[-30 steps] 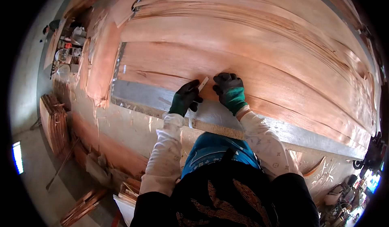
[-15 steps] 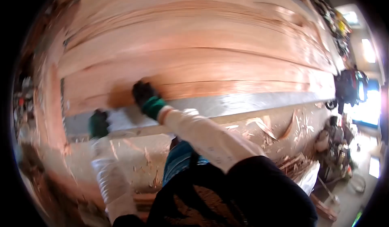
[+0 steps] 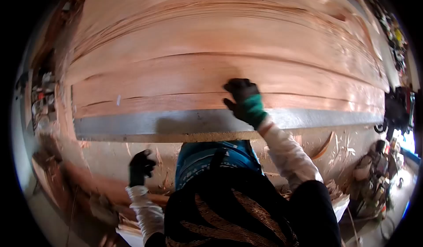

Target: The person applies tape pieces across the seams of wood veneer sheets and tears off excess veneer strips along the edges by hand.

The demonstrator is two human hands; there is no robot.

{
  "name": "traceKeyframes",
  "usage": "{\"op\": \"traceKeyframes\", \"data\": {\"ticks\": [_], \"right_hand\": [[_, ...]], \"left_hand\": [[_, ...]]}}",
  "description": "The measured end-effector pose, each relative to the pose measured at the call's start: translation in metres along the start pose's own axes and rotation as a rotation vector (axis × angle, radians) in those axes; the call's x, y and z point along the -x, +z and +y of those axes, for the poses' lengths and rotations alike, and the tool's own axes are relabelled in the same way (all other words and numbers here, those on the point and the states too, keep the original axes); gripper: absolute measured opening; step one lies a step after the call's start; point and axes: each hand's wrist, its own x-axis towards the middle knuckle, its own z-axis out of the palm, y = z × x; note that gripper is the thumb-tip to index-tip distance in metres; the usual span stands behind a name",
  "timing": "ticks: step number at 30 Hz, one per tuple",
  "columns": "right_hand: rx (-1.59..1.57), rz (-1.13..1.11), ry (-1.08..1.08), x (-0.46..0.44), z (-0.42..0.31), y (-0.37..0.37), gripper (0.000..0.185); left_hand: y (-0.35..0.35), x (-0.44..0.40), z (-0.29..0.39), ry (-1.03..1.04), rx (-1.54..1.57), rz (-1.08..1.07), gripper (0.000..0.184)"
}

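Note:
Reddish wood veneer sheets with long splits lie across a wide worktop, whose grey metal strip runs along the near edge. My right hand, in a black and green glove, is over the veneer's near edge with fingers apart and nothing in it. Off the near edge, at lower left, my left hand hangs in a matching glove, its fingers loosely curled and apart, with nothing visible in it. A small pale strip lies on the veneer at left.
Wood scraps litter the floor below the worktop. Stacked veneer pieces stand at lower left. A dark wheeled vehicle is at the right, with piled bags and clutter below it.
Both hands were together over the near edge, the left with a pale strip. My left hand has since moved off the worktop, without the strip; my right hand stays over the veneer, fingers now apart.

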Motion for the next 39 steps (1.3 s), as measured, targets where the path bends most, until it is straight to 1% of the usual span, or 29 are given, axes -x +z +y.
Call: {"op": "traceKeyframes", "data": {"ticks": [1, 3, 5, 7, 8, 11, 13, 14, 17, 18, 19, 20, 21, 23, 24, 26, 27, 28, 29, 30, 31, 32, 33, 34, 35, 37, 38, 39], "right_hand": [[0.075, -0.036, 0.036, 0.005, 0.018, -0.012, 0.031], [0.034, -0.104, 0.055, 0.016, 0.049, -0.002, 0.026], [0.038, -0.115, 0.036, 0.018, 0.058, 0.003, 0.021], [0.040, -0.149, 0.030, 0.014, 0.061, 0.003, 0.019], [0.111, -0.151, -0.011, 0.012, 0.058, 0.001, 0.018], [-0.001, -0.062, -0.002, 0.017, 0.064, 0.012, 0.024], [0.035, -0.104, 0.012, 0.013, 0.061, 0.006, 0.023], [0.058, -0.126, 0.021, 0.013, 0.058, 0.003, 0.023], [0.056, -0.191, 0.138, 0.009, 0.047, -0.001, 0.021], [0.120, -0.119, 0.105, 0.010, 0.039, 0.000, 0.024], [0.185, -0.028, -0.026, 0.016, 0.031, 0.003, 0.032], [0.211, -0.064, -0.120, 0.019, 0.024, 0.007, 0.036], [0.236, -0.102, -0.206, 0.022, 0.016, 0.011, 0.040], [0.267, -0.127, -0.136, 0.038, 0.011, 0.033, 0.046], [0.315, -0.090, -0.152, 0.045, 0.015, 0.043, 0.046], [0.401, -0.019, -0.152, 0.058, 0.021, 0.062, 0.045], [0.422, 0.024, -0.151, 0.061, 0.019, 0.069, 0.044], [0.438, -0.001, -0.119, 0.060, 0.016, 0.073, 0.047], [0.442, -0.018, -0.090, 0.058, 0.012, 0.079, 0.049], [0.461, 0.021, -0.062, 0.057, 0.011, 0.098, 0.047], [0.468, 0.060, -0.041, 0.055, 0.018, 0.110, 0.045], [0.399, -0.065, -0.027, 0.049, 0.023, 0.093, 0.042], [0.319, -0.190, -0.020, 0.038, 0.017, 0.069, 0.040], [0.237, -0.314, -0.020, 0.030, 0.009, 0.048, 0.038], [0.206, -0.212, -0.077, 0.033, 0.013, 0.021, 0.036], [0.125, -0.019, -0.183, 0.060, 0.042, -0.035, 0.033], [0.086, 0.066, -0.196, 0.084, 0.070, -0.054, 0.033], [0.042, 0.146, -0.211, 0.107, 0.105, -0.075, 0.034]], "left_hand": [[0.038, 0.008, 0.012, 0.010, -0.059, -0.062, 0.038], [0.099, 0.013, 0.031, 0.099, -0.118, -0.208, 0.034], [0.144, 0.017, 0.046, 0.192, -0.010, -0.385, 0.033], [0.187, 0.019, 0.066, 0.326, 0.021, -0.426, 0.034], [0.204, 0.016, 0.077, 0.315, 0.028, -0.412, 0.036], [0.246, -0.005, 0.096, 0.327, 0.058, -0.414, 0.042], [0.262, -0.016, 0.098, 0.337, 0.041, -0.404, 0.045], [0.264, -0.019, 0.095, 0.328, 0.049, -0.418, 0.047], [0.265, -0.025, 0.087, 0.393, 0.029, -0.434, 0.047], [0.267, -0.027, 0.087, 0.377, 0.024, -0.441, 0.049], [0.267, -0.029, 0.089, 0.359, 0.016, -0.445, 0.050], [0.265, -0.031, 0.088, 0.341, 0.004, -0.450, 0.052], [0.265, -0.035, 0.081, 0.428, 0.014, -0.438, 0.053], [0.270, -0.043, 0.063, 0.604, 0.027, -0.432, 0.056], [0.263, -0.013, 0.061, 0.686, 0.034, -0.399, 0.057], [0.243, -0.007, 0.054, 0.620, -0.067, -0.372, 0.038], [0.233, -0.004, 0.051, 0.586, -0.118, -0.361, 0.032], [0.208, -0.024, 0.049, 0.612, -0.261, -0.219, 0.031], [0.182, -0.044, 0.047, 0.617, -0.404, -0.076, 0.037], [0.163, -0.037, 0.061, 0.582, -0.240, -0.010, 0.035], [0.135, -0.042, 0.072, 0.456, -0.078, 0.031, 0.026], [0.126, -0.015, 0.089, 0.559, -0.415, 0.127, 0.025], [0.114, -0.017, 0.086, 0.615, -0.348, 0.119, 0.023], [0.104, -0.016, 0.074, 0.697, -0.292, 0.054, 0.021], [0.100, -0.014, 0.060, 0.768, -0.239, -0.006, 0.019], [0.082, -0.060, 0.000, 0.864, -0.214, -0.107, 0.019], [0.101, -0.032, -0.017, 0.756, -0.170, -0.121, 0.020], [0.114, -0.036, -0.048, 0.655, -0.205, -0.112, 0.021]]}}
